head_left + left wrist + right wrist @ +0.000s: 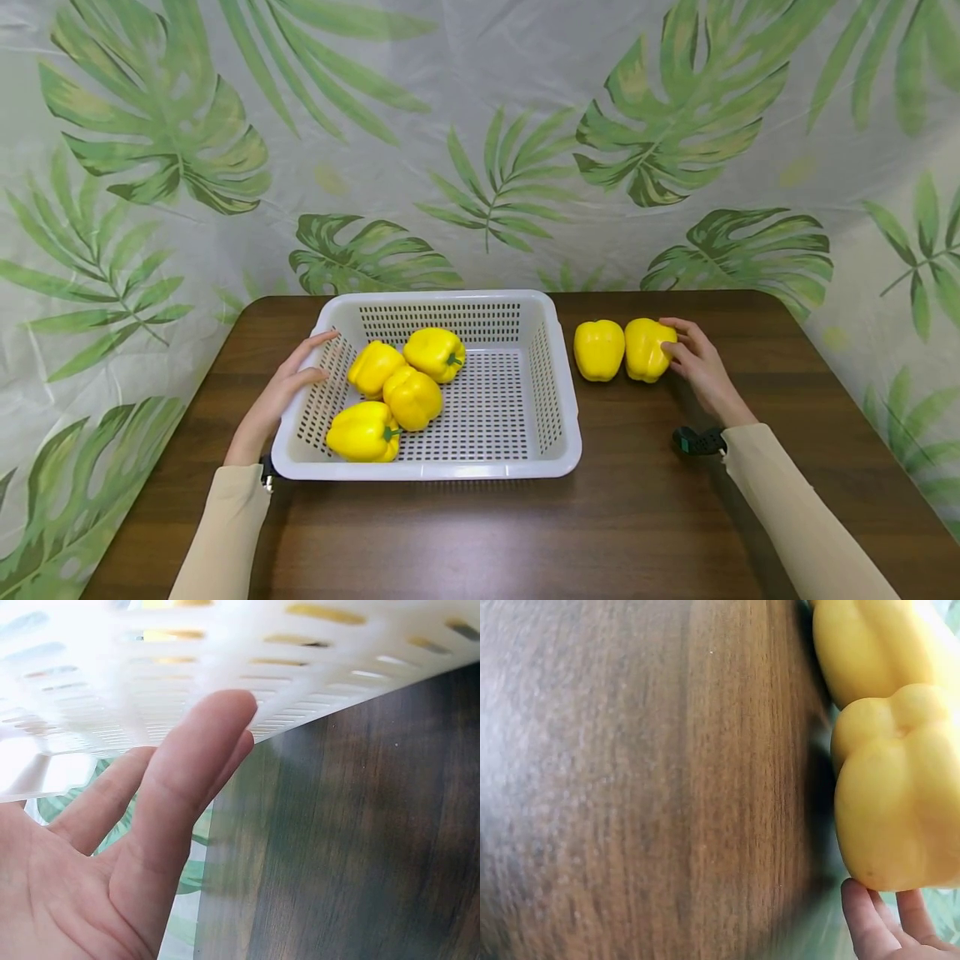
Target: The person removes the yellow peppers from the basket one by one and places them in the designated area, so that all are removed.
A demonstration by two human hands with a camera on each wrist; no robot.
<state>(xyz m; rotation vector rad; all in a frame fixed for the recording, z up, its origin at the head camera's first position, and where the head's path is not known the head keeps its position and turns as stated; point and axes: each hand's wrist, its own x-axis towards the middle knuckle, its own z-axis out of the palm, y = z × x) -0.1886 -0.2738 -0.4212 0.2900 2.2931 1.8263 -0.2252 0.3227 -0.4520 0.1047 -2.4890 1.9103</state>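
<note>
A white perforated plastic basket (480, 469) stands on the table with several yellow bell peppers (412, 397) in its left half. My left hand (281, 396) rests at the basket's left rim, its thumb and fingers extended. The left wrist view shows that hand's thumb (187, 772) close against the slotted wall. Right of the basket, two more yellow bell peppers sit side by side: a left one (599, 351) and a right one (648, 350). My right hand (701, 367) touches the right pepper's outer side with its fingertips, without wrapping round it.
Dark brown wooden table (495, 542) lies under everything. Behind it hangs a pale cloth (517, 92) printed with green leaves. Black wrist straps show on both wrists, the right one with a dark device (697, 441).
</note>
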